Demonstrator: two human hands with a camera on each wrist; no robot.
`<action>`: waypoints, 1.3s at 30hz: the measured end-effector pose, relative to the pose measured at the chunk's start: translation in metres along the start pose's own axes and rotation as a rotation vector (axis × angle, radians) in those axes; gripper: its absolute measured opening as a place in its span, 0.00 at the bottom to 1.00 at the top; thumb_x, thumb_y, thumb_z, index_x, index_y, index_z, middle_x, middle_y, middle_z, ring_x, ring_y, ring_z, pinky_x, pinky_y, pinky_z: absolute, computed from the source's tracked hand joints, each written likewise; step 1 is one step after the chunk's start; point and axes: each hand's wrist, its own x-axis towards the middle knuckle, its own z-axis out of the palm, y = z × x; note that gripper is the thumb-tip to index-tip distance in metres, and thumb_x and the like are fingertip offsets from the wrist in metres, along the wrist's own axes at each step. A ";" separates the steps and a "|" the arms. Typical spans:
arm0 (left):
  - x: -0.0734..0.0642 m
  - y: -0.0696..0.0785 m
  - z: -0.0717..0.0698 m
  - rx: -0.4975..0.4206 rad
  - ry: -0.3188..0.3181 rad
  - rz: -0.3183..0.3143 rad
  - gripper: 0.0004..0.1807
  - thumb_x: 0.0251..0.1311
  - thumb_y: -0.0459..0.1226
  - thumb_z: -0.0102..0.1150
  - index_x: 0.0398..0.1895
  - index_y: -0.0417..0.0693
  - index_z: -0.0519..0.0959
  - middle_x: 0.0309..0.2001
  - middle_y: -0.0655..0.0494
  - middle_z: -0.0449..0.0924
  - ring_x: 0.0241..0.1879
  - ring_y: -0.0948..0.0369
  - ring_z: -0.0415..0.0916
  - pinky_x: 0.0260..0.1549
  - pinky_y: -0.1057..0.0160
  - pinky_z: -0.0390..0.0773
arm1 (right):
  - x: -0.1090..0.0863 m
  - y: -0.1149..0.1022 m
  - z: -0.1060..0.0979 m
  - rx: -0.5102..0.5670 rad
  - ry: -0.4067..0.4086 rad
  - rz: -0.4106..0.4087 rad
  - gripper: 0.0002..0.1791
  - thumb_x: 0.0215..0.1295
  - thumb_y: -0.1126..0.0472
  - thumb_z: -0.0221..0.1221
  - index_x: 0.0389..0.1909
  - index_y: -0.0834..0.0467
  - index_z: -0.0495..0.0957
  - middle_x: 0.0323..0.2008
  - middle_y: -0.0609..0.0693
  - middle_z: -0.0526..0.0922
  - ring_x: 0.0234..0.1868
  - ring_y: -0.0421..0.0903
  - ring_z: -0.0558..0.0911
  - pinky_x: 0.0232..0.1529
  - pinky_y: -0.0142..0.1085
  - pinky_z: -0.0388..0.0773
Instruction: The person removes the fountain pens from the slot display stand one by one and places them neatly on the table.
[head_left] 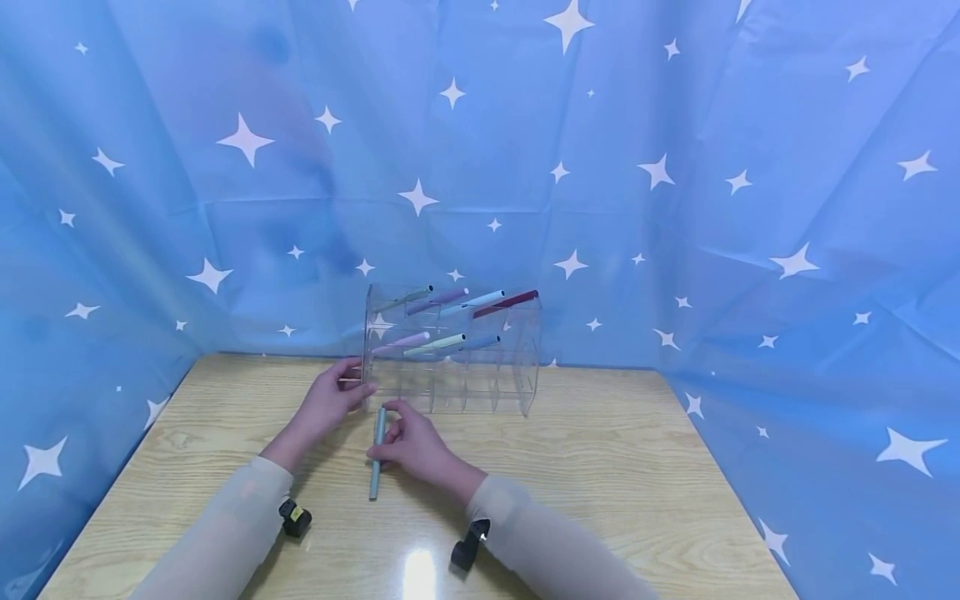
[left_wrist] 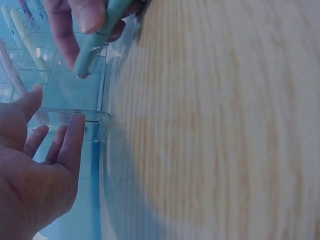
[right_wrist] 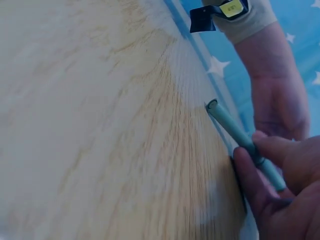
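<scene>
A teal marker pen (head_left: 377, 454) is pinched between the thumb and fingers of my right hand (head_left: 420, 446), just in front of the rack's lower left corner. In the right wrist view the capped pen (right_wrist: 232, 125) tilts over the wood. My left hand (head_left: 336, 396) is at the left end of a clear acrylic pen rack (head_left: 450, 400), thumb toward the front. The left wrist view shows its fingers (left_wrist: 72, 145) fairly straight and right at the rack's end wall. Pens lie slanted in the upper and middle tiers, among them a dark red pen (head_left: 506, 304) and a light green pen (head_left: 435, 345).
The rack stands near the back of the wooden table (head_left: 637, 475). A blue curtain with white stars (head_left: 570, 267) hangs behind the table and along both sides. Small black cameras are strapped at both wrists, one on the left sleeve (head_left: 247, 500).
</scene>
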 end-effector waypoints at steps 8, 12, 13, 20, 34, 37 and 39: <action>0.001 -0.001 0.000 -0.011 -0.019 -0.004 0.36 0.81 0.35 0.65 0.84 0.35 0.62 0.68 0.27 0.73 0.67 0.36 0.78 0.58 0.44 0.90 | 0.000 -0.010 0.002 -0.050 0.001 0.094 0.47 0.64 0.67 0.79 0.80 0.67 0.66 0.28 0.50 0.86 0.24 0.45 0.88 0.30 0.34 0.89; 0.001 -0.001 -0.001 -0.010 -0.019 -0.006 0.36 0.81 0.36 0.65 0.84 0.35 0.62 0.68 0.28 0.73 0.67 0.37 0.78 0.58 0.45 0.91 | 0.000 -0.017 0.002 -0.101 0.005 0.145 0.46 0.63 0.66 0.81 0.79 0.67 0.68 0.27 0.51 0.86 0.23 0.47 0.89 0.26 0.34 0.87; 0.001 -0.001 -0.001 -0.013 -0.017 -0.008 0.37 0.81 0.36 0.66 0.84 0.36 0.62 0.68 0.28 0.73 0.67 0.37 0.78 0.58 0.46 0.91 | 0.001 -0.019 0.001 -0.118 0.006 0.161 0.46 0.62 0.66 0.81 0.78 0.67 0.69 0.27 0.51 0.85 0.23 0.47 0.89 0.25 0.34 0.86; 0.001 -0.001 -0.001 -0.011 -0.012 -0.010 0.37 0.80 0.38 0.68 0.84 0.37 0.63 0.69 0.28 0.73 0.68 0.36 0.78 0.57 0.46 0.91 | 0.001 -0.029 0.001 -0.163 0.019 0.236 0.43 0.62 0.65 0.81 0.75 0.66 0.72 0.27 0.54 0.84 0.21 0.47 0.89 0.23 0.35 0.88; 0.001 -0.003 -0.002 -0.021 -0.026 -0.020 0.38 0.80 0.38 0.67 0.85 0.38 0.62 0.69 0.29 0.72 0.69 0.36 0.77 0.58 0.44 0.90 | 0.004 -0.033 0.007 -0.210 0.036 0.249 0.45 0.65 0.68 0.79 0.80 0.67 0.69 0.22 0.55 0.87 0.19 0.47 0.88 0.21 0.34 0.87; 0.001 -0.004 -0.002 -0.022 -0.030 -0.022 0.38 0.81 0.38 0.66 0.85 0.37 0.62 0.69 0.28 0.72 0.68 0.36 0.77 0.58 0.43 0.90 | 0.004 -0.033 0.008 -0.205 0.046 0.253 0.43 0.65 0.68 0.78 0.79 0.68 0.70 0.21 0.55 0.87 0.19 0.47 0.88 0.21 0.35 0.88; 0.001 -0.004 -0.002 -0.022 -0.029 -0.024 0.38 0.81 0.38 0.66 0.85 0.37 0.62 0.69 0.28 0.72 0.68 0.36 0.77 0.58 0.43 0.90 | 0.004 -0.032 0.009 -0.192 0.054 0.259 0.42 0.65 0.69 0.78 0.78 0.68 0.71 0.21 0.55 0.87 0.18 0.47 0.88 0.21 0.35 0.88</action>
